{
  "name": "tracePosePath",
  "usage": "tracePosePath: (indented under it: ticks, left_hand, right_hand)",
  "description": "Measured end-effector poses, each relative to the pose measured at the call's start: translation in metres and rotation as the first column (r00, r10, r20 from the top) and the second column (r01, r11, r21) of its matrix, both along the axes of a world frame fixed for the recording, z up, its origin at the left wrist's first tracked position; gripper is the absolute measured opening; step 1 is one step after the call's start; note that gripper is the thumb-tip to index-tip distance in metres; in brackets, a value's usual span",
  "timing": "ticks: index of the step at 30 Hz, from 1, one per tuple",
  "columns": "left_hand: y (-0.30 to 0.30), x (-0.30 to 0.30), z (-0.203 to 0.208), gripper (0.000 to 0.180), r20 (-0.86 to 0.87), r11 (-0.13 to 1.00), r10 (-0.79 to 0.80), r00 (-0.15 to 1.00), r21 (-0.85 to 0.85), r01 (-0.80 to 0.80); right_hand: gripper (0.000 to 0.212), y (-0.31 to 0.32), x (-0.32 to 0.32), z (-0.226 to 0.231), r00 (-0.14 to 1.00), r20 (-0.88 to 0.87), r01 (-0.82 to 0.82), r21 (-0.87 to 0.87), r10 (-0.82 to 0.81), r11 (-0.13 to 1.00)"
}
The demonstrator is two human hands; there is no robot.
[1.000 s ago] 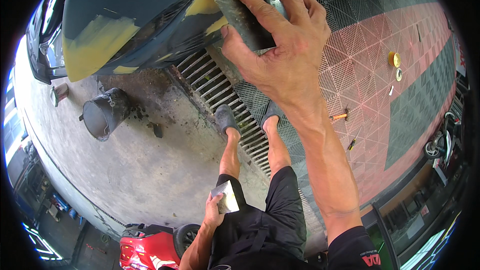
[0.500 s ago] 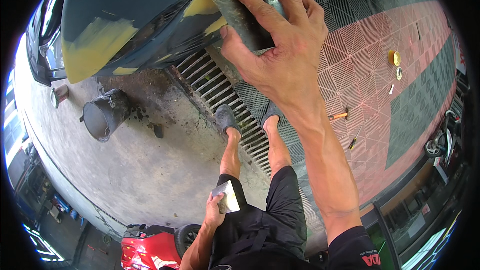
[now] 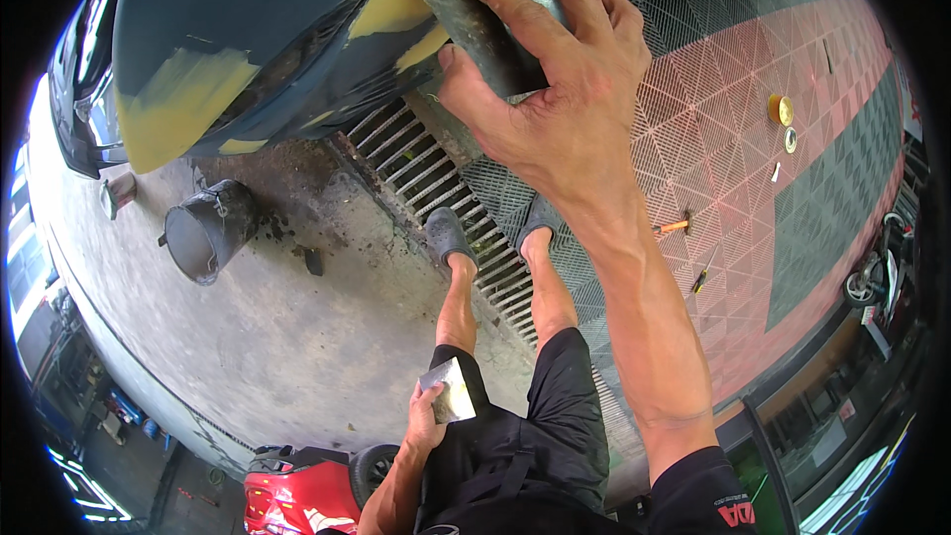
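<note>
My right hand [image 3: 565, 79] grips a flat metal putty spreader [image 3: 475, 25], thumb on the near side and fingers spread over its face. The spreader's far edge lies against a dark grey car bumper [image 3: 267, 10] marked with yellow putty patches [image 3: 188, 99]. Low by my thigh, my left hand [image 3: 424, 418] pinches a second metal spreader [image 3: 451, 391] with yellowish putty smeared on it. That one is held apart from the car.
A dark bucket [image 3: 203, 233] and a small can [image 3: 117, 193] stand on the concrete at left. A drain grate [image 3: 421, 178] runs under my feet. On the red and grey tiles lie a yellow tin [image 3: 781, 109], a hammer [image 3: 674, 226] and a screwdriver [image 3: 701, 280]. A red vehicle [image 3: 297, 495] is behind.
The bumper has shifted slightly left in view, with more of the putty beside the right-hand spreader showing. Both hands keep their grips and nearly the same places.
</note>
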State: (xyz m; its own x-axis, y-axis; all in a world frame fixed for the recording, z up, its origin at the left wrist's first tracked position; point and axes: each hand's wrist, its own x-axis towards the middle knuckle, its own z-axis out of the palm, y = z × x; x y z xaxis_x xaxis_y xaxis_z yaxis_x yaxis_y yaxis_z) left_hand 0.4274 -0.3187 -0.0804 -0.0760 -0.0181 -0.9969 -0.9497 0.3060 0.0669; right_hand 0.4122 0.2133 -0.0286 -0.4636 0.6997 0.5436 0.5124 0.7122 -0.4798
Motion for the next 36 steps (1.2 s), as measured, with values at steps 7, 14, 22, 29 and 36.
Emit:
tracePosePath:
  ticks: [7,14,22,29,36]
  left_hand:
    - [0.000,0.001,0.000,0.030,0.004,1.000,-0.002,1.000,0.000,0.002]
    - [0.000,0.003,-0.002,0.032,0.007,1.000,-0.014,1.000,0.007,0.014]
    - [0.002,0.004,-0.001,0.031,0.006,1.000,-0.014,1.000,0.003,0.014]
    - [0.005,0.004,0.000,0.031,0.002,1.000,-0.017,1.000,-0.001,0.017]
    - [0.005,0.003,-0.001,0.032,0.001,1.000,-0.030,1.000,-0.003,0.030]
  right_hand:
    - [0.052,0.001,0.002,-0.002,1.000,0.007,0.004,0.002,-0.004,1.000]
    - [0.050,0.004,0.007,-0.004,1.000,-0.017,-0.001,0.010,0.001,1.000]
    - [0.051,0.009,0.007,-0.009,1.000,-0.026,-0.007,0.008,0.008,1.000]
    - [0.051,0.006,0.012,-0.006,1.000,-0.010,0.024,0.004,-0.024,1.000]
    - [0.051,0.013,0.012,-0.012,1.000,-0.016,0.015,0.024,-0.015,1.000]
